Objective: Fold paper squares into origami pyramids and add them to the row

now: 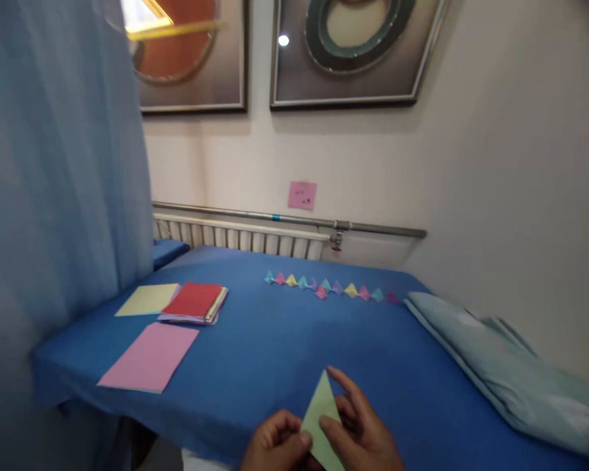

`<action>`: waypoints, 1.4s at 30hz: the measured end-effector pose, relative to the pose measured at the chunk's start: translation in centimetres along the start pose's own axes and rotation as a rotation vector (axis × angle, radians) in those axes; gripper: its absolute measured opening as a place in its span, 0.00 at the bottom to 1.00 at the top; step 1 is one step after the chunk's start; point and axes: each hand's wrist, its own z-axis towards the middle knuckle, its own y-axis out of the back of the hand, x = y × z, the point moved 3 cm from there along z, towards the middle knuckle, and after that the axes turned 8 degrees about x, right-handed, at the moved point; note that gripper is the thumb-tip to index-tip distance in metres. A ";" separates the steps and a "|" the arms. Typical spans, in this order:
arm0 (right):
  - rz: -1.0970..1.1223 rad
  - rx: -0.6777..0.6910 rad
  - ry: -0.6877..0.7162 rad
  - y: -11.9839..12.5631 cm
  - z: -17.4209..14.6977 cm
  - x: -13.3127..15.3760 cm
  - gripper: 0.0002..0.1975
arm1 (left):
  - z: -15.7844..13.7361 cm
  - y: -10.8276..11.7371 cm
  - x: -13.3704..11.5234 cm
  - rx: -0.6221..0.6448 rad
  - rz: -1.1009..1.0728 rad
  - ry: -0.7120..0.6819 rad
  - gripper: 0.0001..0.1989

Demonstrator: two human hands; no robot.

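Between my two hands is a light green piece of folded paper (322, 405), its pointed tip turned upward. My left hand (277, 443) pinches its left edge between thumb and fingers. On the other side, my right hand (360, 425) grips it, thumb on the front face and index finger reaching up along the right edge to the tip. The lower end of the paper runs out of view. Farther back on the blue sheet (255, 353) lies a row of small folded paper pieces (351, 290) in teal, pink, yellow and purple.
On the left lie a stack of coloured paper topped with red (195, 299), a pale yellow sheet (147, 299) and pink sheets (152, 356). A folded pale green cloth (495, 366) rests at right. Behind are a radiator (245, 239) and pipe; a blue curtain (59, 163) hangs at left.
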 end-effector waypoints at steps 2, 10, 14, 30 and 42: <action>0.082 0.016 0.009 -0.2 -0.4 1.1 0.32 | 0.0 0.0 0.0 -0.050 -0.174 0.013 0.24; 0.254 0.096 -0.087 0.3 -1.4 2.6 0.20 | -1.8 -1.7 -1.7 0.098 -0.464 0.042 0.12; 0.304 0.224 -0.088 -0.7 -1.9 3.4 0.18 | -2.1 -2.0 -1.9 0.141 -0.544 0.052 0.09; 0.268 0.202 -0.141 -1.3 -1.5 3.4 0.20 | -2.5 -1.3 -0.5 0.136 -0.525 0.107 0.11; 0.250 0.165 -0.231 0.4 -1.5 1.4 0.30 | -1.9 -0.9 -0.9 0.072 -0.344 0.082 0.09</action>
